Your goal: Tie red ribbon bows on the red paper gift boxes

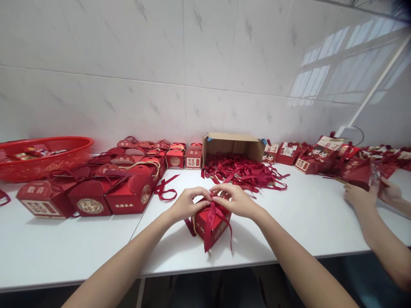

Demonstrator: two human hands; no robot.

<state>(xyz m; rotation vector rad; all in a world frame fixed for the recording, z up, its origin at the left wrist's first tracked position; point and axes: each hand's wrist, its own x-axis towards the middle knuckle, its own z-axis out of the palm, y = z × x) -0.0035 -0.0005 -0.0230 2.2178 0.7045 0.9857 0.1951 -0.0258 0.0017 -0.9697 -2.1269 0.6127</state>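
A small red gift box [220, 232] with gold print stands on the white table in front of me. Over its top runs a red ribbon [209, 226], whose loose ends hang down the near side. My left hand [189, 202] pinches the ribbon at the top of the box. From the other side my right hand [236, 200] also pinches the ribbon, its fingertips close to those of the left. The fingers partly hide the box lid and the knot area. Thin gold cord shows along the left side of the box.
Red gift boxes [91, 201] stand in rows at left, before a red plastic basket [67, 152]. Behind my hands, a cardboard box [231, 137] lies on its side, spilling red ribbons [237, 171]. At right, another person's hands [364, 199] hold a red box near more boxes.
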